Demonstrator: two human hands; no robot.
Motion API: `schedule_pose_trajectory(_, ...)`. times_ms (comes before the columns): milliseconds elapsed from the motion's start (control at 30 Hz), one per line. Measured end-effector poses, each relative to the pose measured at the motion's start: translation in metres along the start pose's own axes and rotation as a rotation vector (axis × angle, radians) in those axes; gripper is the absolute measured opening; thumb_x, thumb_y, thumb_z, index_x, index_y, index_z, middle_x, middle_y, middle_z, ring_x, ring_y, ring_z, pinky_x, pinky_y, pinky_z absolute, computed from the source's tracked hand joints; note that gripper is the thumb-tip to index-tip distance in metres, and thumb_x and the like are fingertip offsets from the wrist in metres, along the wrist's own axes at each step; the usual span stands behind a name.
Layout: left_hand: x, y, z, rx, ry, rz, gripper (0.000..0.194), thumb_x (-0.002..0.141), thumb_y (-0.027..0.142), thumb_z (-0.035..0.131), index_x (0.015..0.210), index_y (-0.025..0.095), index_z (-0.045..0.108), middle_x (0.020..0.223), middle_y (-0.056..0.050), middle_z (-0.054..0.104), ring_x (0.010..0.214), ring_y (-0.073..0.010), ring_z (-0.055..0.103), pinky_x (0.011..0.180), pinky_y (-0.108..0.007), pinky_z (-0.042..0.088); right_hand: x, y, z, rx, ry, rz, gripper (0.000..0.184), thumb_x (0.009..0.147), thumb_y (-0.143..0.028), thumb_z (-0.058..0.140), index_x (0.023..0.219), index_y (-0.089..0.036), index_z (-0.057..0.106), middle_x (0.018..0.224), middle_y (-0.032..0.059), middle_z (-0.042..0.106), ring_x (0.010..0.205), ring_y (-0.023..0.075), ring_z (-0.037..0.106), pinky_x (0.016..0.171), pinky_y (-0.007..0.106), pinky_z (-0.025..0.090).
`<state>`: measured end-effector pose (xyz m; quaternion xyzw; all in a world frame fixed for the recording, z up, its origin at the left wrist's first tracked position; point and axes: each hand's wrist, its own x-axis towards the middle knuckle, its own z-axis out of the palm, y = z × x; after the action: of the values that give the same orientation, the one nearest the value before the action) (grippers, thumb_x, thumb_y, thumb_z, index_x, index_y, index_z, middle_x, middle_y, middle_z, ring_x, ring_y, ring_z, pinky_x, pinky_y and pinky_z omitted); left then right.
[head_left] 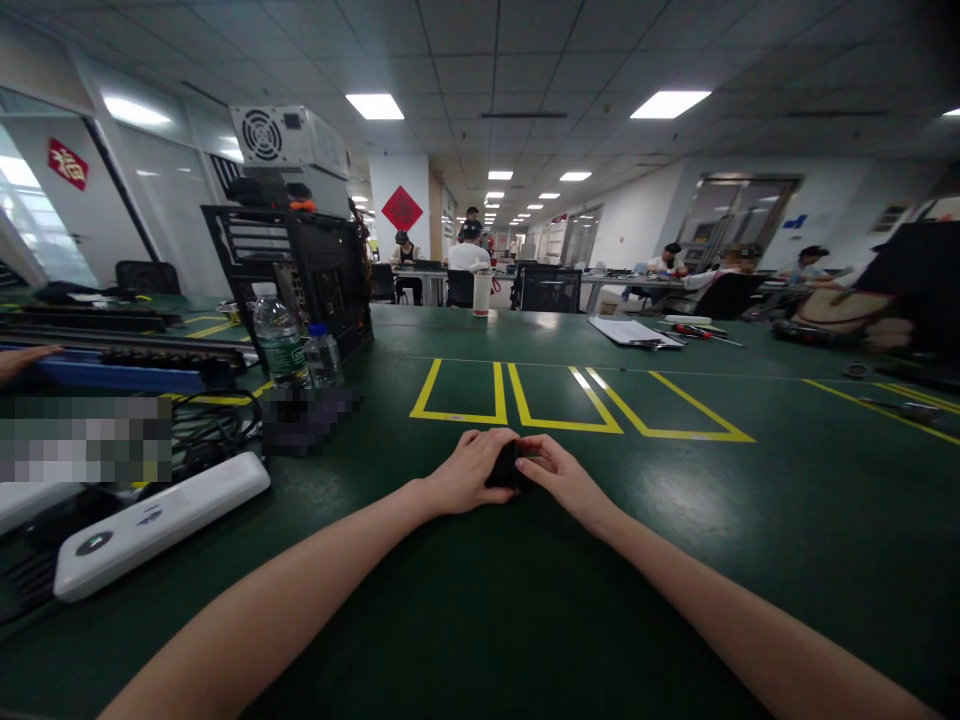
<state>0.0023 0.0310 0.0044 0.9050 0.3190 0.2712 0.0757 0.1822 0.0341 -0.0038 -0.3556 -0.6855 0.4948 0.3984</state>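
A small dark, rounded object point(504, 468) rests on or just above the green table, between my two hands. My left hand point(471, 470) wraps around its left side, with the thumb along the near edge and the fingers over the top. My right hand point(553, 472) meets it from the right, its thumb and fingertips closed on that side. Most of the object is covered by my fingers, so its kind cannot be made out. Just beyond both hands are yellow tape outlines point(459, 417) on the green table point(480, 610).
To the left stand a black computer case point(322, 270), a plastic water bottle point(277, 340) and a smaller blue-capped bottle point(324, 357). A white power strip point(165, 525) lies nearer. Farther back are a white tumbler point(481, 293), a clipboard point(634, 333) and screwdrivers point(694, 331). Another person's hand point(22, 362) is at far left.
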Motion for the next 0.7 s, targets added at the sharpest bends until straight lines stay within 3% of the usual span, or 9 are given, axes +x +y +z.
schedule_pose_trajectory(267,0.0003,-0.0036,0.0046,0.007,0.014,-0.009,0.059,0.068,0.031,0.059,0.117,0.022,0.026,0.114,-0.007,0.044,0.106,-0.0218,0.042,0.091,-0.038,0.026,-0.0003,0.0017,-0.0036,0.013,-0.106,-0.036,0.03,0.068,-0.024,0.061,0.092,-0.022,0.044,0.094,0.0004,0.052,0.089,0.0162,0.055,0.079,0.035,0.046)
schedule_pose_trajectory(500,0.0007,-0.0049,0.006,0.007,0.005,-0.012,0.061,0.068,0.032,0.059,0.118,0.024,0.024,0.115,-0.006,0.044,0.107,-0.0219,0.042,0.092,-0.038,0.025,0.0027,0.006,-0.003,0.048,-0.057,-0.06,0.018,0.072,-0.028,0.057,0.084,-0.021,0.045,0.086,-0.0013,0.051,0.084,0.0138,0.055,0.077,0.031,0.046)
schedule_pose_trajectory(700,-0.0002,-0.0044,0.0038,-0.006,0.003,0.0,0.06,0.069,0.031,0.059,0.117,0.023,0.024,0.115,-0.007,0.044,0.106,-0.0214,0.041,0.093,-0.037,0.025,0.0041,0.0032,-0.0064,-0.008,-0.106,0.013,0.024,0.072,-0.028,0.056,0.093,-0.02,0.046,0.097,0.0024,0.052,0.091,0.0165,0.054,0.081,0.035,0.043)
